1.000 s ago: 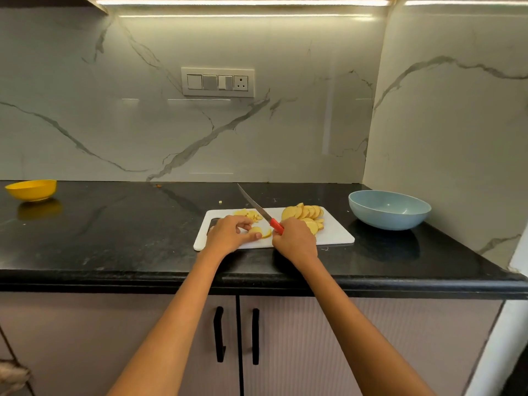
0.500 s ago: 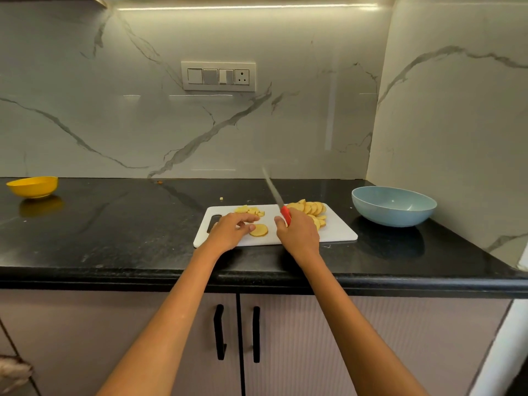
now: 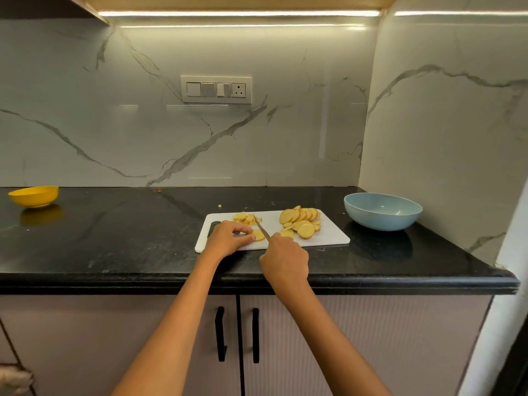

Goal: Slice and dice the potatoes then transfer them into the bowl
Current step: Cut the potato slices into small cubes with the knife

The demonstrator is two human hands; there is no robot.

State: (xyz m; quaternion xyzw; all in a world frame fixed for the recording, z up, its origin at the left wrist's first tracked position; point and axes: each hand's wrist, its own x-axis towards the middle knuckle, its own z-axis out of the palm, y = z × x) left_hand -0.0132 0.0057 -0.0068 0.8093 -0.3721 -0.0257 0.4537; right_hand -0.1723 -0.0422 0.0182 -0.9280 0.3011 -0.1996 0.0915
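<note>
Your left hand (image 3: pixel 228 237) rests on the white cutting board (image 3: pixel 328 235), fingers curled, with thumb and fingertips pinning a single potato slice (image 3: pixel 258 234) flat against the board. Your right hand (image 3: pixel 284 260) is closed in a fist around the handle of the knife (image 3: pixel 261 227); the hand covers the handle completely, so only the blade shows. The blade runs away from you and slightly to the left, its tip near the small heap of diced potato (image 3: pixel 246 218) at the board's far edge, and its edge lies across the right side of the pinned slice. Whether the blade has gone through the slice or only touches it cannot be made out.

The board's long axis runs left to right across the black tabletop (image 3: pixel 114 238), its handle slot at the left end partly hidden under your left hand. On the board's right half lies a fanned pile of round potato slices (image 3: pixel 303 221), overlapping and leaning on one another. One more piece (image 3: pixel 287 233) sits just beyond your right knuckles, partly hidden by them.

The light blue bowl (image 3: pixel 383 211) stands on the tabletop right of the board, near but apart from it. A small potato crumb (image 3: pixel 219 206) lies on the tabletop just behind the board. A yellow bowl (image 3: pixel 33 196) sits far to the left.
</note>
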